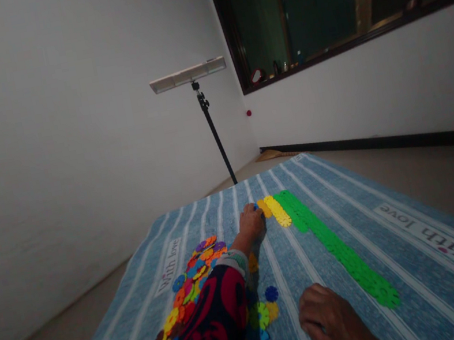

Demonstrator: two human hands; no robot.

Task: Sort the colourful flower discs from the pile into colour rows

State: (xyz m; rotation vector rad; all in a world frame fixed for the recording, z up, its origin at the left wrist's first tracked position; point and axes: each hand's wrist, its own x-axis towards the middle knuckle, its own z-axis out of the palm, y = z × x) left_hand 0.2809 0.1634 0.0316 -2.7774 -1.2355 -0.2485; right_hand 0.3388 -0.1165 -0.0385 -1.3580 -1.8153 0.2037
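Reaching w/ L hand (252, 223) to far end of table (145, 331), touching blue disc (255, 206) beside short orange row (264, 208); can't tell if gripping. Curling fingers of R hand (328, 316) nearer in; can't tell if holding anything. Seeing green rows (350, 256), yellow row (278, 212) laid; prob. leaving plenty, w/ mixed heap (182, 296) lying loose.

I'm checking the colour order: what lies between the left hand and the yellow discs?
Orange discs lie between the left hand and the yellow discs, as the head view shows.
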